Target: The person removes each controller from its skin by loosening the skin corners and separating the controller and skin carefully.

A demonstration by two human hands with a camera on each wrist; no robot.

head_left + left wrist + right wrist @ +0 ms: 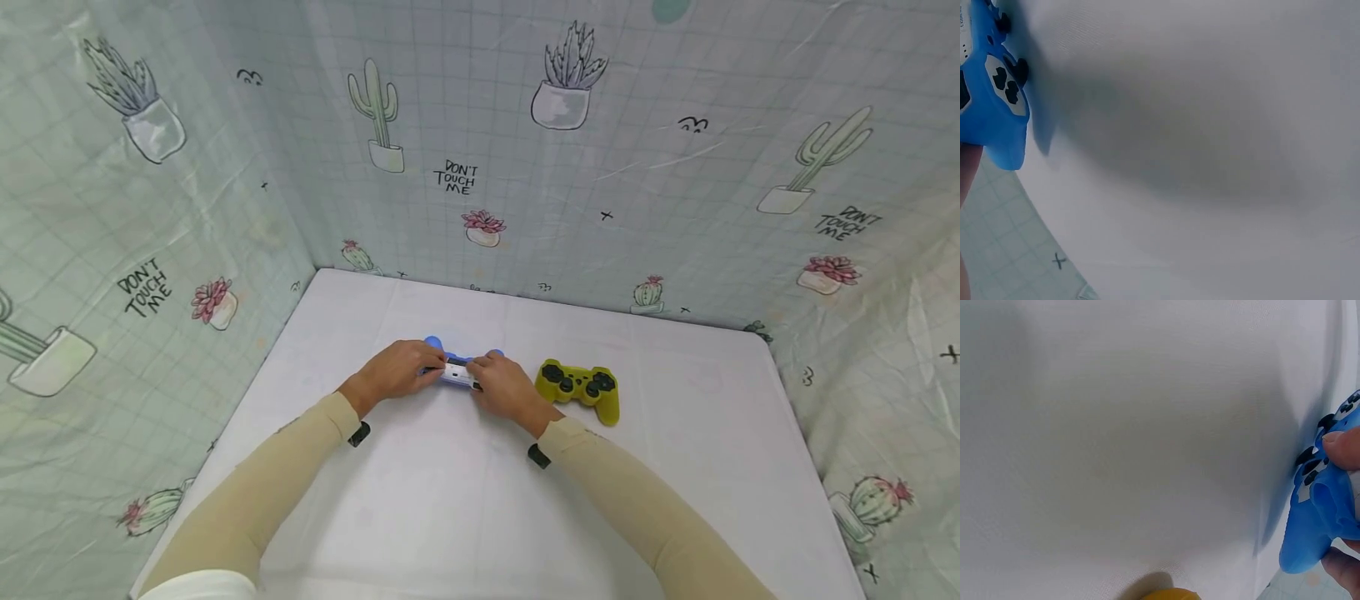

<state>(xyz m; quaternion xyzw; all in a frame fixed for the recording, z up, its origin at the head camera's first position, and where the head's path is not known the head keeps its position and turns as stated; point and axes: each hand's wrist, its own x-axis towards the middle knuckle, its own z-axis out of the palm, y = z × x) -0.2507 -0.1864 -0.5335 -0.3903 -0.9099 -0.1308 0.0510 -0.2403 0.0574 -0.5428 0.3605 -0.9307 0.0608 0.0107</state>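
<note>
A blue game controller (451,358) with a white section (455,373) is held between both hands over the table. At its left end the left hand (401,368) grips it; the left wrist view shows a finger against the blue grip (1004,140), with the black buttons facing the table. The right hand (504,386) holds the other end. In the right wrist view its thumb (1342,449) presses near the sticks, and other fingers lie under the blue grip (1305,544). Right of this hand lies a yellow game controller (576,385), its buttons up.
The table (675,467) has a white cover. Fabric walls (300,150) printed with cacti stand at its back and sides. A dark wrist device shows under each forearm, left (359,434) and right (538,456).
</note>
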